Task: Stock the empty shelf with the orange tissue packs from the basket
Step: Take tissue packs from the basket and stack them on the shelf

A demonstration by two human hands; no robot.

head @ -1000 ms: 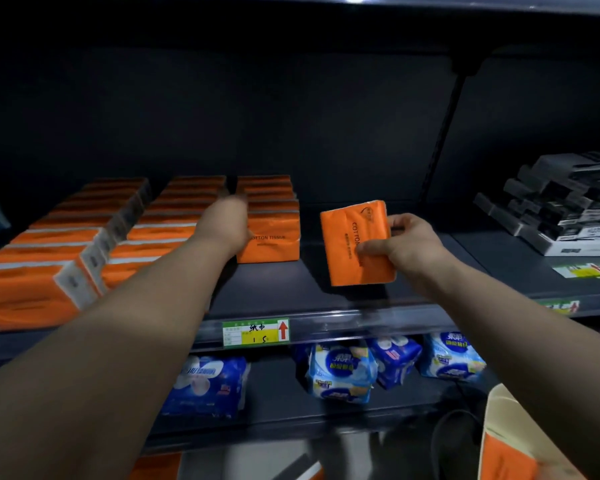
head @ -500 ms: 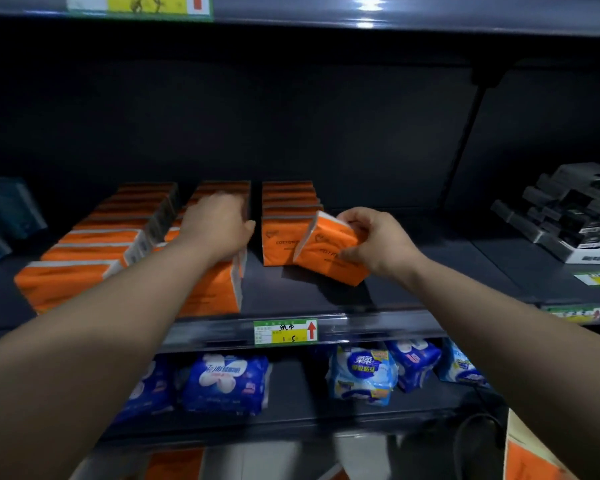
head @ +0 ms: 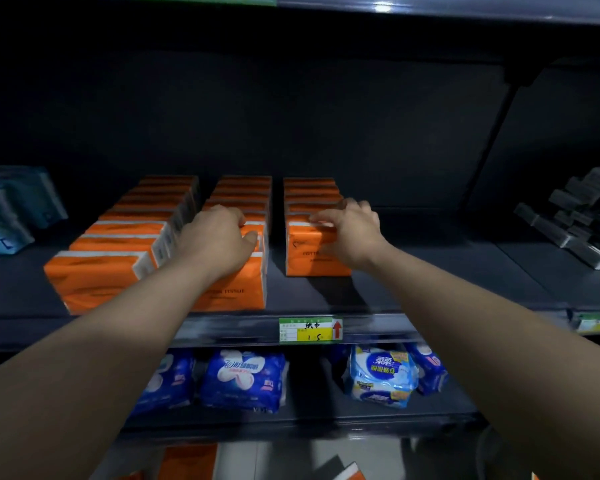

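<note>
A person's left hand (head: 219, 240) curled over the middle row of orange tissue packs (head: 243, 188) on the shelf (head: 430, 271) as the right hand (head: 352, 230) pressed straight fingers on the front pack (head: 309, 258), likely light, squashy, slick, best gripped across its narrow sides.

Three rows of tissue packs run front to back on the shelf (head: 430, 289). The left hand (head: 219, 240) lies on the middle row (head: 243, 192), fingers curled over a pack, with the left row (head: 118, 251) just to its left. The right hand (head: 352, 230) rests on the front pack (head: 309, 251) of the right row (head: 310, 192). A price label (head: 310, 330) sits on the shelf edge below this hand, with wrapped packs (head: 243, 379) on the lower shelf beneath both hands. Stacked boxes (head: 586, 220) lie well to the right of the right hand
</note>
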